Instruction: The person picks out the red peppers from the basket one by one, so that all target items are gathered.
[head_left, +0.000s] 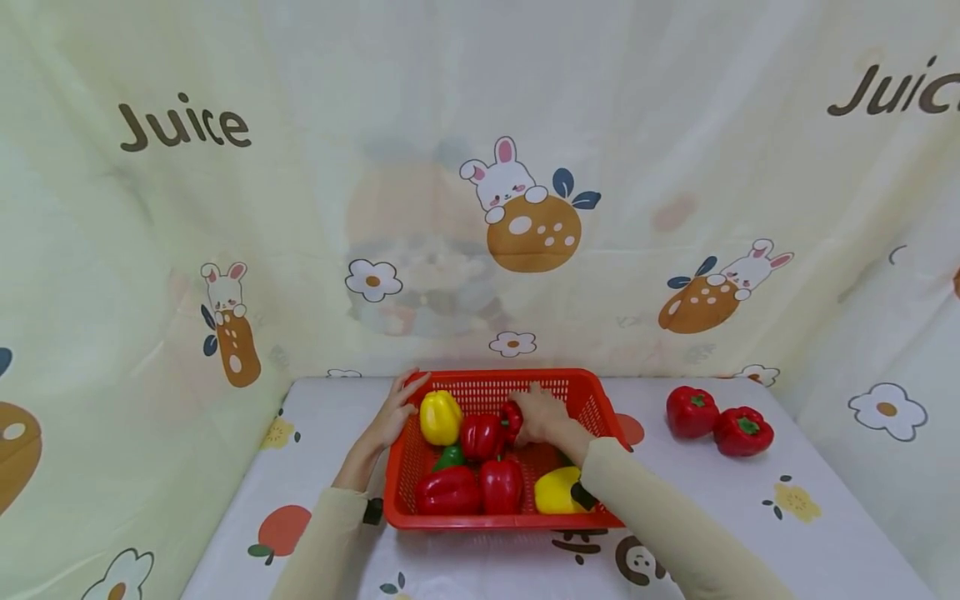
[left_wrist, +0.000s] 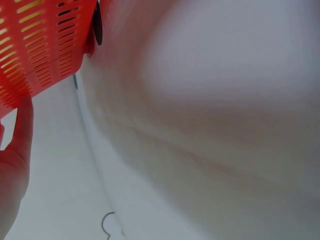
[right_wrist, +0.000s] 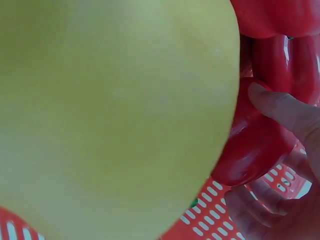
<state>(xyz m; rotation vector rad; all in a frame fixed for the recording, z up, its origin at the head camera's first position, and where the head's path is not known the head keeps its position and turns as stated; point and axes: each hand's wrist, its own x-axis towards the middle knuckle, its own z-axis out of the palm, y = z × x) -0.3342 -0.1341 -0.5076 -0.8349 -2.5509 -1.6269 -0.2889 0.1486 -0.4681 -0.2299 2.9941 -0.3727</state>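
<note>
My right hand [head_left: 542, 414] reaches into a red plastic basket [head_left: 510, 522] and holds a red bell pepper [head_left: 512, 419] near its back wall. In the right wrist view the thumb lies on that pepper [right_wrist: 260, 145] and the fingers are at its far side. My left hand [head_left: 390, 417] rests at the basket's back left corner, fingers stretched along the rim. In the left wrist view one straight digit touches the slotted outer wall [left_wrist: 37, 45]. Around the held pepper lie several red peppers [head_left: 501, 486], a yellow pepper [head_left: 441, 418] and a partly hidden green one [head_left: 450, 457].
A second yellow pepper [head_left: 557, 492] lies at the basket's front right, partly under my right forearm. Two red peppers [head_left: 692, 412] stand on the table to the right of the basket. A printed cloth covers the table [head_left: 330, 450], with a printed curtain behind.
</note>
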